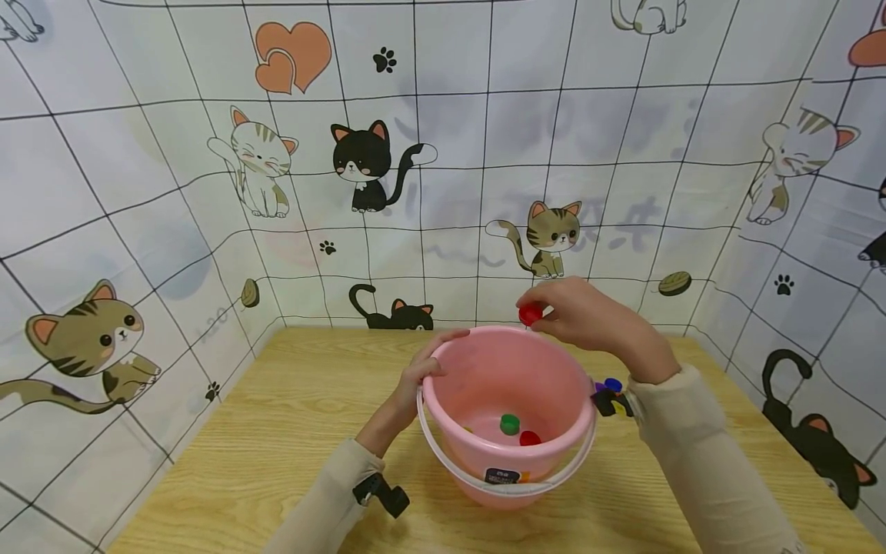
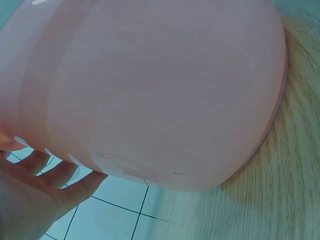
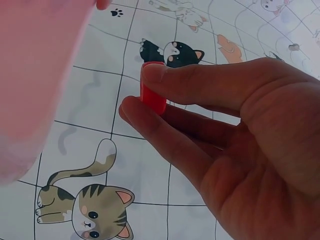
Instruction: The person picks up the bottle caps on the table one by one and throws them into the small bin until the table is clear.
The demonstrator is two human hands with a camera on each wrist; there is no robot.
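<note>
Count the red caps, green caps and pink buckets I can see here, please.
Red caps: 2, one red cap pinched in the right hand, one inside the pink bucket
Green caps: 1, the green cap
Pink buckets: 1
Total: 4

The head view is bright, wrist views dimmer.

Illegible label (image 1: 501, 475) on pink bucket (image 1: 512, 369)
</note>
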